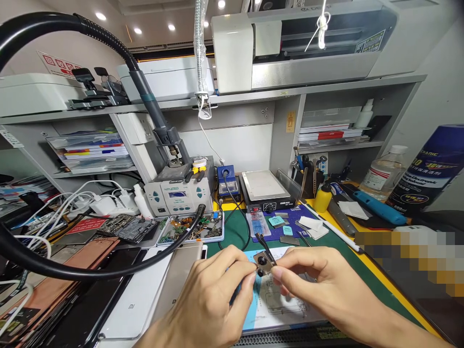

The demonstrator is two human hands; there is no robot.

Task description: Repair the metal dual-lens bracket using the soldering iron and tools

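Both hands hold a small dual-lens camera module (pixel 268 266) between them, with its two round black lenses facing me. A dark narrow strip, perhaps its flex cable, slants up and left from the module. My left hand (pixel 217 290) pinches the left edge between thumb and fingertips. On the right edge, my right hand (pixel 319 278) grips with thumb and forefinger, its other fingers curled underneath. Below them lies a printed sheet or pad (pixel 277 302) in white and light blue, partly covered by the hands. Green matting (pixel 232 224) shows behind.
Phones and phone shells (pixel 134 295) lie at left, below a curved black hose (pixel 90 273). A parts tray (pixel 192 227) sits before the rework station (pixel 177 193). Behind the hands is a heating plate (pixel 266 186). Bottles and a spray can (pixel 427 169) stand at right.
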